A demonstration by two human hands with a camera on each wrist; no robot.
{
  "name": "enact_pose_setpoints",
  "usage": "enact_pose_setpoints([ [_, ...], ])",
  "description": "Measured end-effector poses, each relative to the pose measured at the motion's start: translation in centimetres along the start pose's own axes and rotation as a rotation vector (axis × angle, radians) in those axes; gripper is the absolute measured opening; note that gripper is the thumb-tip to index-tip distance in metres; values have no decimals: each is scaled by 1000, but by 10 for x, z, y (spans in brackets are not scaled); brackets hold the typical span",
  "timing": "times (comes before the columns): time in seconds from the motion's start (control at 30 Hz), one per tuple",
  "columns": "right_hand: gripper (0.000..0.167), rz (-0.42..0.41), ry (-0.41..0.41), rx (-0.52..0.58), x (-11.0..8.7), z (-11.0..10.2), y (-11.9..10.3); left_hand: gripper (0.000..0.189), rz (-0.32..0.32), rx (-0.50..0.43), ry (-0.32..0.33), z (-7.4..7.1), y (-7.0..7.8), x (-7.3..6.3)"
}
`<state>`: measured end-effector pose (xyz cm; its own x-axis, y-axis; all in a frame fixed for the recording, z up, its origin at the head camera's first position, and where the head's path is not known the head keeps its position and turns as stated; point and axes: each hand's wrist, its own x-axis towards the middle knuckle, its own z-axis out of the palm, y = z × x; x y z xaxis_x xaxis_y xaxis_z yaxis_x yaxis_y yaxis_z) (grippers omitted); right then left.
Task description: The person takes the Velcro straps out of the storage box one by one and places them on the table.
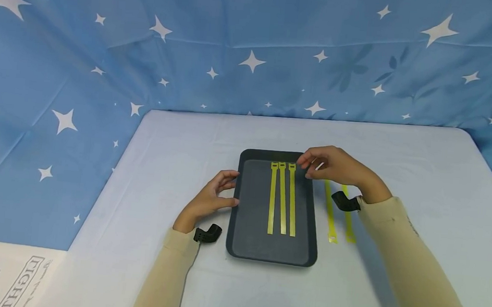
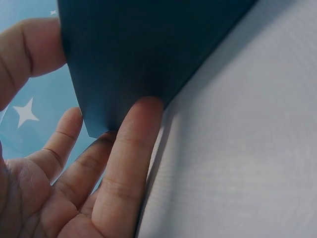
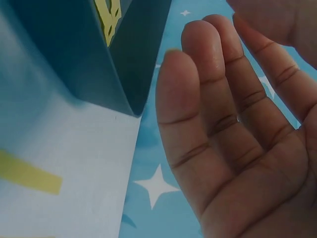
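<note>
A dark grey tray (image 1: 249,216) lies on the table with three yellow strap ties (image 1: 283,200) inside, side by side, slotted heads at the far end. My left hand (image 1: 207,201) rests its fingertips and thumb along the tray's left wall. In the left wrist view, fingers (image 2: 129,153) touch the tray's outer side (image 2: 143,54). Over the tray's far right corner hovers my right hand (image 1: 336,168), fingers loosely bent and nothing between them. The right wrist view shows its fingers (image 3: 181,94) apart from the tray wall (image 3: 54,44).
Two more yellow strap ties (image 1: 331,215) lie on the white tablecloth (image 1: 425,187) right of the tray, partly under the right forearm. A blue star-patterned curtain (image 1: 278,79) stands behind the table. Printed cloth (image 1: 2,274) shows at the lower left.
</note>
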<state>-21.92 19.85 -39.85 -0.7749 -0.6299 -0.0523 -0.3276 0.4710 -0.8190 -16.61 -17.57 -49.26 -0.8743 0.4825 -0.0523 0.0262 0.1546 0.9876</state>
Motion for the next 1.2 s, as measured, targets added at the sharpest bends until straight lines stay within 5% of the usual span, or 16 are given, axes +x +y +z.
enact_pose_setpoints([
  [1.2,22,-125,-287,0,66,26,2,74,4,4,-3,-1,2,1],
])
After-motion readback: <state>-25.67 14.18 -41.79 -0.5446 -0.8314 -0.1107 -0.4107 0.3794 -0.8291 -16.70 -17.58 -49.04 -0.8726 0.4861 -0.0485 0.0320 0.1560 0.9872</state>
